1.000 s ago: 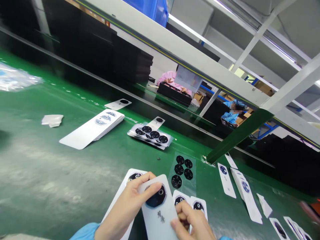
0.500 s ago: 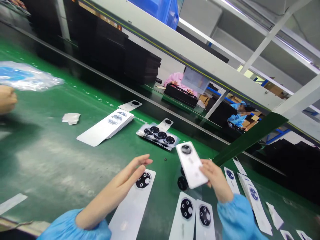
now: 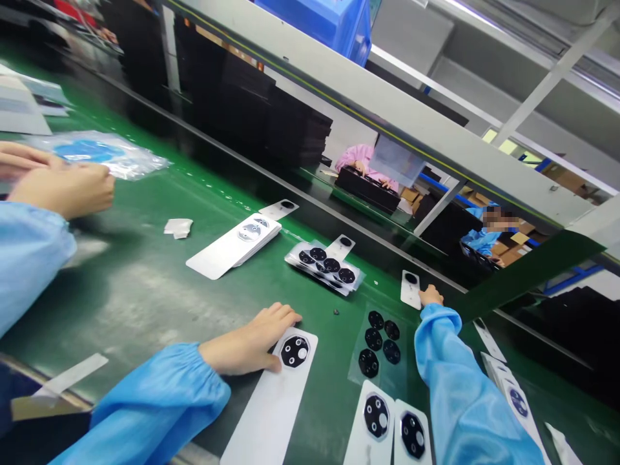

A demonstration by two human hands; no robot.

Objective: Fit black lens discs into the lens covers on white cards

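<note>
My left hand [image 3: 252,339] lies on the top end of a white phone back cover [image 3: 276,400] on the green belt, fingers curled loosely beside its black camera ring [image 3: 294,342]. Stretched far forward, my right hand [image 3: 429,296] touches a white phone back cover [image 3: 411,289] lying near the belt's far edge; its fingers are mostly hidden. A clear sheet of black round lens pieces [image 3: 378,339] lies between my arms. Two more white covers [image 3: 392,429] lie near my right sleeve.
A stack of white covers [image 3: 232,245] and a pack of black lens rings [image 3: 327,265] lie farther up the belt. A co-worker's hands [image 3: 58,181] work at the left by a plastic bag [image 3: 97,152]. More covers [image 3: 513,394] lie at the right.
My right hand carried the white cover forward and set it down near the belt's far edge. My left hand settled onto the cover below it. The view shifted left, showing a co-worker's sleeve.
</note>
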